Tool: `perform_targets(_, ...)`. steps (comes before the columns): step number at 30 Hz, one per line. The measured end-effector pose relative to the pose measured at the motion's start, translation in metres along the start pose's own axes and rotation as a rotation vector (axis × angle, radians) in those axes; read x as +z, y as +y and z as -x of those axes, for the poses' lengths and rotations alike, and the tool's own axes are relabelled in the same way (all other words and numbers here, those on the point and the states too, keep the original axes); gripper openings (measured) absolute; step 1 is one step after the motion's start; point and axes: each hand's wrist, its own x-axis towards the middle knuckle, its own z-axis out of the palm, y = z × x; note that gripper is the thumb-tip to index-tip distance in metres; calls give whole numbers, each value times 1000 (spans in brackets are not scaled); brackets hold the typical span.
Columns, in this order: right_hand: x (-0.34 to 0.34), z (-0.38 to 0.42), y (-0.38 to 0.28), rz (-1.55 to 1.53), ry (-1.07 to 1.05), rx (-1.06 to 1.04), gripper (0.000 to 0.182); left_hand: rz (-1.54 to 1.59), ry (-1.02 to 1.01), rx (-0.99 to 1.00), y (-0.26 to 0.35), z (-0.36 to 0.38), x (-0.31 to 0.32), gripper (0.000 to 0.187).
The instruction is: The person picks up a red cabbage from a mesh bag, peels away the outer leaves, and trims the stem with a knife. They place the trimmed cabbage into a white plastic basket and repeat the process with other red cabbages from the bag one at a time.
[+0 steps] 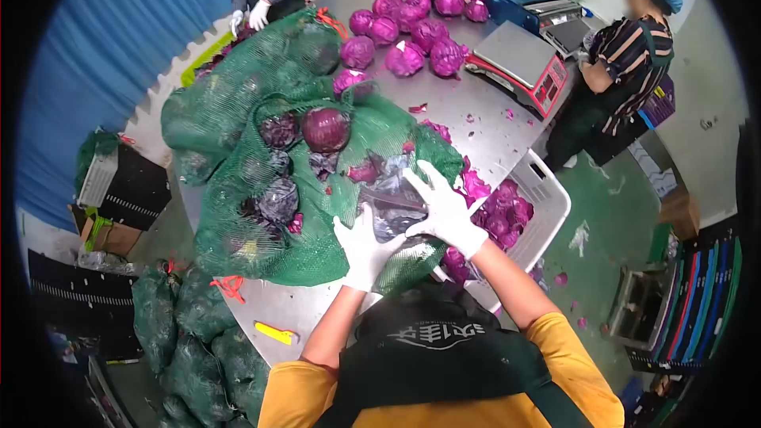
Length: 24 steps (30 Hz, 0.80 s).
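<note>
Both of my hands wear white gloves and cup a red cabbage (392,208) with dark, dull outer leaves. My left hand (366,250) presses on its near left side, thumb toward the right. On the right side, my right hand (445,210) has its fingers spread over the leaves. Beneath the cabbage lies an opened green mesh bag (317,250). Inside that bag are more red cabbages, among them a smooth purple one (326,129) and a darker one (279,200). Loose leaf pieces (365,172) lie just beyond my hands.
A white crate (555,194) of purple leaves stands at my right. Peeled cabbages (412,16) are heaped at the table's far end, near a red-edged scale (519,67). A yellow knife (274,333) lies at the near left. Two co-workers stand across the table.
</note>
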Motion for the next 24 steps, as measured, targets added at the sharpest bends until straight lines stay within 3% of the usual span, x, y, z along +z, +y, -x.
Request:
perform_targets(2,2,-24,9,165,-288,-72,97,-109,-108,-1,2,-1,-13,94)
perform_targets(3,5,-30,16,75,-206,-128,80,-199,-217,41,2,0,-26,89)
perform_targets(4,12,-44,19,22,-207,-35,59,-287,-327,81,7,3,-51,83)
perform_targets(5,15,-47,20,-131,-196,79,50,-330,-366,153,11,9,-77,77)
perform_targets(6,19,-47,22,-283,-185,193,42,-313,-403,47,35,11,-118,73)
perform_targets(7,34,-50,32,-87,-52,-74,35,-413,-272,35,46,17,-142,70)
perform_targets(8,33,-49,32,-92,-52,-82,35,-413,-71,27,57,19,-171,67)
perform_targets(12,25,-34,30,-237,51,98,32,-534,330,-173,89,40,-225,42)
perform_targets(13,15,-28,29,-275,75,121,31,-455,345,-59,99,35,-218,38)
perform_targets(14,3,-22,25,-309,97,141,31,-376,214,36,104,29,-199,47)
perform_targets(15,-16,-17,16,-421,91,249,30,-321,17,9,102,23,-168,52)
perform_targets(16,-31,-15,9,-533,38,333,27,-253,-139,-14,93,18,-123,68)
perform_targets(18,-49,-3,8,-431,-11,216,28,-20,-282,-76,73,5,-46,105)
perform_targets(19,-47,7,13,-530,27,244,29,-11,-221,-96,80,-8,-32,111)
perform_targets(20,-50,14,23,-415,-1,164,28,96,-148,-28,74,-21,-19,110)
perform_targets(22,-61,29,38,-452,109,304,24,162,-238,-49,71,-38,-4,107)
perform_targets(24,-69,49,67,-1011,223,592,13,86,-241,-23,72,-48,2,105)
